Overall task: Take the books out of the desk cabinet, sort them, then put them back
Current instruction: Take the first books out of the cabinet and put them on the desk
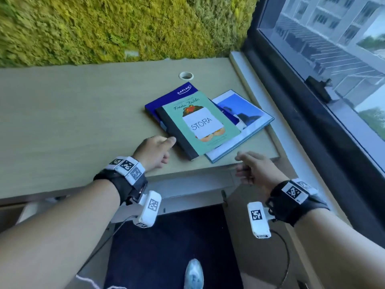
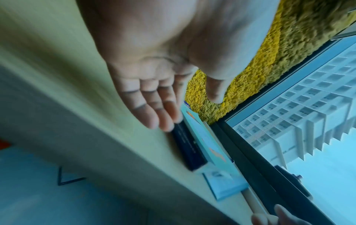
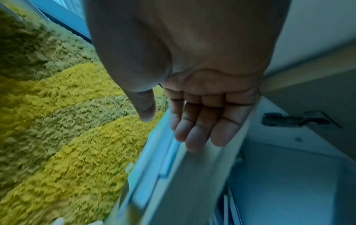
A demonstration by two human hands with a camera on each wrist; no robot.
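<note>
Presently, books (image 1: 200, 122): three stacked askew on tabletop (image 1: 83, 113), centre-right of head view.
Left hand (image 1: 154, 152): fingers relaxed, empty, beside green book's spine.
Right hand (image 1: 255, 170): fingers loose, empty.
Progress: removal apparently done; sorting, return remain.

Wall: covered in shaggy moss-like greenery (image 1: 116, 28), in yellow and olive-green patches, directly behind the desk.
Desk: pale wood top (image 1: 73, 113) with a round cable hole (image 1: 186, 75) near its back edge.
Window: large pane (image 1: 333, 59) in a dark frame, to the right of the desk, with a dark latch (image 1: 318, 88) on the frame.
Outside: a white multi-storey building (image 2: 300, 115) in daylight.
Floor: dark carpet (image 1: 166, 247) below the desk.
</note>
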